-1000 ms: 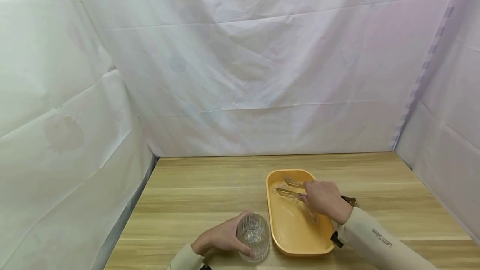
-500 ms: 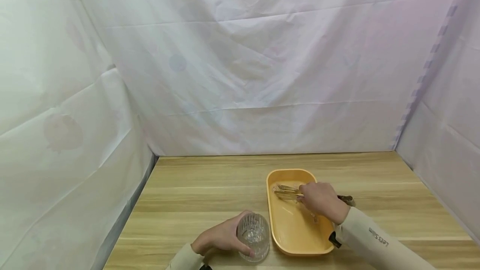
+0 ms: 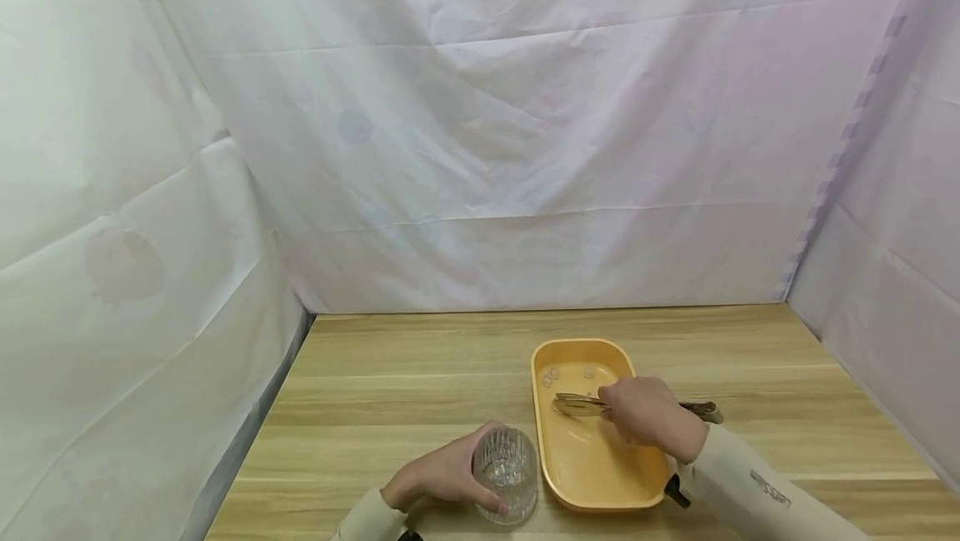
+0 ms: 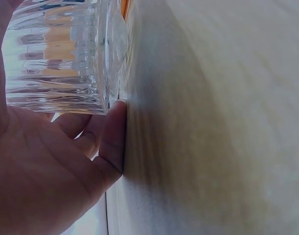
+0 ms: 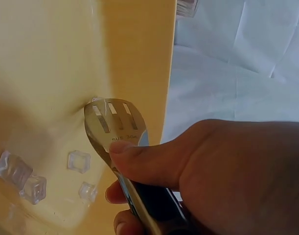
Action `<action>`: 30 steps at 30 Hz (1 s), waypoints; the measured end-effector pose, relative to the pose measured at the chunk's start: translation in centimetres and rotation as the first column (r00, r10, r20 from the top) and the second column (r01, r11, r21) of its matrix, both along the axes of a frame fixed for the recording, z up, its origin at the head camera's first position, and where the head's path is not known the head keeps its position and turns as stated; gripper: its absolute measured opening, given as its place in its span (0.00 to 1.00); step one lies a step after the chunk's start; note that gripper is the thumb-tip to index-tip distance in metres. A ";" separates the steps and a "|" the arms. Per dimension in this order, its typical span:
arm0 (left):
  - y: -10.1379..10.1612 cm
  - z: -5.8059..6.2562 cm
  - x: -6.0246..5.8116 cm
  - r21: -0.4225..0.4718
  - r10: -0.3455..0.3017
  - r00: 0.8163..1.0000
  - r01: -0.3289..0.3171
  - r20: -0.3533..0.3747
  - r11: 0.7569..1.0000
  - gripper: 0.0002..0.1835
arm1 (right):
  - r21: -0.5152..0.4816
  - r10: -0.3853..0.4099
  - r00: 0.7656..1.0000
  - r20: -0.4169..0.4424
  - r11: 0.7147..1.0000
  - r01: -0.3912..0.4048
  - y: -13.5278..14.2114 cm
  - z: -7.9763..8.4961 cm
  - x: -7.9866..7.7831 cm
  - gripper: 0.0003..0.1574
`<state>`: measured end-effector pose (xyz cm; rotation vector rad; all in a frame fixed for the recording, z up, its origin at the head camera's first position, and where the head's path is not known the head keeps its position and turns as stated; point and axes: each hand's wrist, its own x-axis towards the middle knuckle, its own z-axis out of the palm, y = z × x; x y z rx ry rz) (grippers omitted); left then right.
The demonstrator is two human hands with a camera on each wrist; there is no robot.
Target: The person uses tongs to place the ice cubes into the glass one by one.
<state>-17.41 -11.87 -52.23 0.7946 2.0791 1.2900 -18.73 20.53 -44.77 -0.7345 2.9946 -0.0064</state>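
Observation:
My left hand holds a clear ribbed glass, thumb and fingers round its side. The left wrist view shows the glass close up, its base near the wooden surface. In my right hand is a pair of metal tongs, slotted head down inside a yellow tray. The tong arms sit close together. At the tip of the tongs a sliver of something clear shows, mostly hidden behind the metal. Several clear cubes lie on the tray floor, some at its back left.
The wooden table carries the tray, which stands just right of the glass. White cloth hangs behind the table and along both sides. The tray's raised wall rises beside the tongs.
The tong arms have come together from a spread position. My right hand has shifted slightly toward the near side, uncovering cubes at the tray's back. The left hand stays round the glass.

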 end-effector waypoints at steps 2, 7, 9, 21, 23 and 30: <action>0.0 0.0 0.0 -0.002 0.004 1.000 -0.004 -0.002 1.000 0.44 | 0.015 0.013 1.000 -0.023 1.000 -0.013 0.1 0.0 0.3 0.16; -0.1 0.1 0.1 0.006 0.003 1.000 -0.003 -0.011 1.000 0.44 | 0.031 0.017 1.000 -0.015 0.999 -0.016 0.0 0.3 0.9 0.15; -0.1 0.1 0.1 0.013 0.000 1.000 0.000 -0.010 1.000 0.44 | 0.037 0.016 1.000 -0.001 0.999 -0.016 -0.1 0.4 1.2 0.15; 0.0 0.2 0.2 0.002 -0.004 1.000 0.004 -0.003 1.000 0.44 | 0.063 0.082 0.988 -0.128 0.995 -0.074 0.1 0.1 3.0 0.16; 0.0 0.2 0.1 -0.001 0.000 1.000 0.000 0.004 1.000 0.44 | 0.054 0.100 0.983 -0.156 0.994 -0.093 0.2 0.0 3.1 0.17; -0.1 0.1 0.1 -0.009 0.008 1.000 -0.008 0.015 1.000 0.45 | 0.011 0.123 0.963 -0.239 0.992 -0.125 0.5 -0.2 3.2 0.18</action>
